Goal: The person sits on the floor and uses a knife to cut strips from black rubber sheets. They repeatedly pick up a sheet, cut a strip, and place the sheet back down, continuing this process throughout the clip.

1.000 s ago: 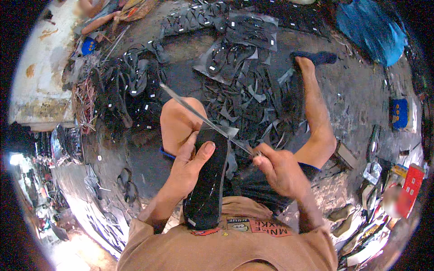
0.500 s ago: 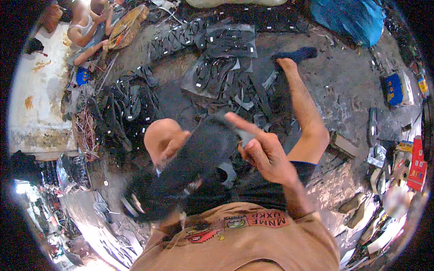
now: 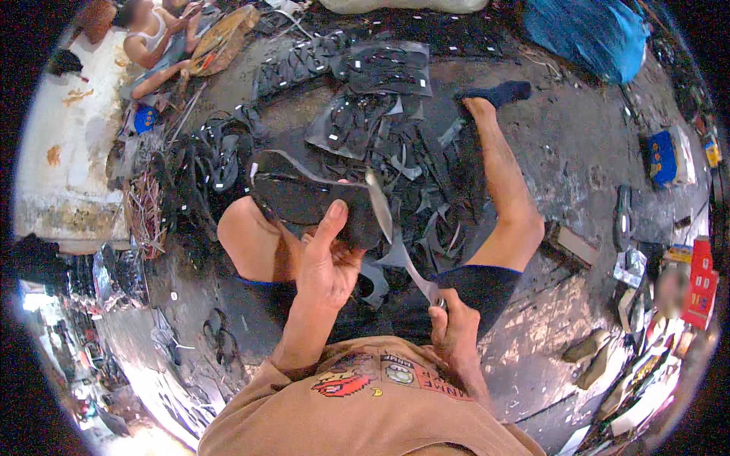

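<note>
My left hand [image 3: 327, 266] grips a thick black shoe sole [image 3: 300, 199], thumb on its face and fingers at its underside. The sole is raised above my lap, in front of my bent left knee. Close to my body, my right hand [image 3: 456, 323] is closed around a knife [image 3: 420, 277], whose narrow grey blade points up toward the sole. A pale curved strip [image 3: 379, 205] lies along the sole's right end; I cannot tell if it is trimmed rubber or part of the blade. Dark rubber offcuts [image 3: 437, 232] are heaped between my legs.
Bagged black sandals [image 3: 388, 68] lie ahead, with loose black straps and sandals [image 3: 220, 156] to the left. A blue plastic bag [image 3: 589, 38] stands far right, near a blue-and-white box [image 3: 669, 157]. Another person [image 3: 156, 38] sits far left beside a round wooden block [image 3: 224, 42].
The sole has risen and turned away from my body, bringing my left hand into view beneath it. My right hand has drawn back toward my body, the knife now showing plainly.
</note>
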`<state>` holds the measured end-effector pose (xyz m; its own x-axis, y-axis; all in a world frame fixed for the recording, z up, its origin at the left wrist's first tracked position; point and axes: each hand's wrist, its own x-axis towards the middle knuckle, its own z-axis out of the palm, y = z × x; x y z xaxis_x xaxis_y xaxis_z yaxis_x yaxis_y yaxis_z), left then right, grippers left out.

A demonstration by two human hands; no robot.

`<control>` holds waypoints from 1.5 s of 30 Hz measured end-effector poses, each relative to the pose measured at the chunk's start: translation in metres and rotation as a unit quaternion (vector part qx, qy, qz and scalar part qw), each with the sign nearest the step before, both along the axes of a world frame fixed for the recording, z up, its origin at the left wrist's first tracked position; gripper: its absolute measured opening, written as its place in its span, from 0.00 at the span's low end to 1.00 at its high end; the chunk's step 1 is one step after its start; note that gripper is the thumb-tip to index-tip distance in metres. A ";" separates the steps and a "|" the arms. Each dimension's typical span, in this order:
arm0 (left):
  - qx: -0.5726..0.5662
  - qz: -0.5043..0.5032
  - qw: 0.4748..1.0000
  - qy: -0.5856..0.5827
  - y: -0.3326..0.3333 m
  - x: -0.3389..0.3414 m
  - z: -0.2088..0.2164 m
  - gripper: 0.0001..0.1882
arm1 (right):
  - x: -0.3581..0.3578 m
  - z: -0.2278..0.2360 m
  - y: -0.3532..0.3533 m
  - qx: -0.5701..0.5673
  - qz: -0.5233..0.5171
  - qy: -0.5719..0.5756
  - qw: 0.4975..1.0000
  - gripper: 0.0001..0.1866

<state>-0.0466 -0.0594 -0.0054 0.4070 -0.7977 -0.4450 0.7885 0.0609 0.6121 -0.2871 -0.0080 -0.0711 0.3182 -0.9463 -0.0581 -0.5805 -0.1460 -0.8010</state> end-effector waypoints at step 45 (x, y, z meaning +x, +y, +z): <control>0.193 -0.126 0.967 -0.106 -0.249 0.236 -0.232 0.25 | -0.057 -0.037 -0.132 0.149 -0.510 -0.306 0.790 0.18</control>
<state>0.1897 -0.3085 -0.2374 0.3361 -0.6743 -0.6575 0.6019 -0.3832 0.7006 -0.3445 -0.1402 -0.1079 -0.5457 -0.7022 -0.4574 0.2352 0.3955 -0.8878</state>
